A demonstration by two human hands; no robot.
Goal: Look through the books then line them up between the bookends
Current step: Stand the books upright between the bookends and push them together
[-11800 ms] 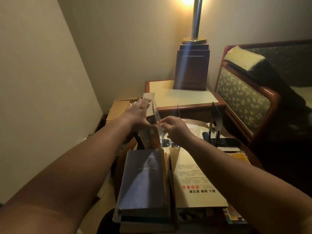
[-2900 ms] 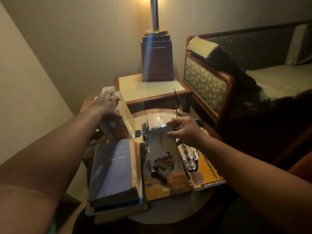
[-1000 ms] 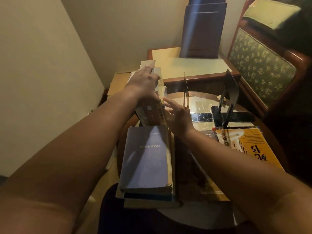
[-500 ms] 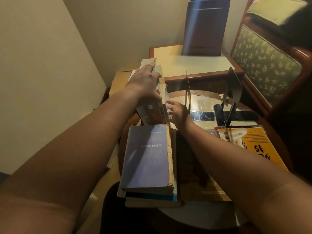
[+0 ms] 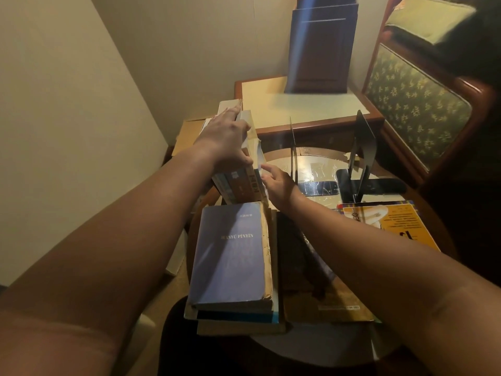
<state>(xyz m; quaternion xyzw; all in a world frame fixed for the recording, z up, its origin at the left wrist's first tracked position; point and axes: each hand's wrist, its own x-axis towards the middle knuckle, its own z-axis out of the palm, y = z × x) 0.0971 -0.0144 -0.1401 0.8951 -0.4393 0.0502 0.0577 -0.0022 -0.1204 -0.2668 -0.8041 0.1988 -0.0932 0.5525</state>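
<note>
The small book that the right hand (image 5: 276, 183) was lifting moments ago now stands at the right end of the leaning row of upright books (image 5: 244, 183), centre-left of frame, just left of the thin metal bookend (image 5: 292, 150). The right hand's straight fingers push the row's side and the left hand (image 5: 225, 137) presses flat on top. The worn blue-covered book (image 5: 230, 253) and the stack under it lie unsorted.

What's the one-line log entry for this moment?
left hand: atop upright books | right hand: touching their rightmost cover | Hanyu Pinyin book: lying flat
</note>
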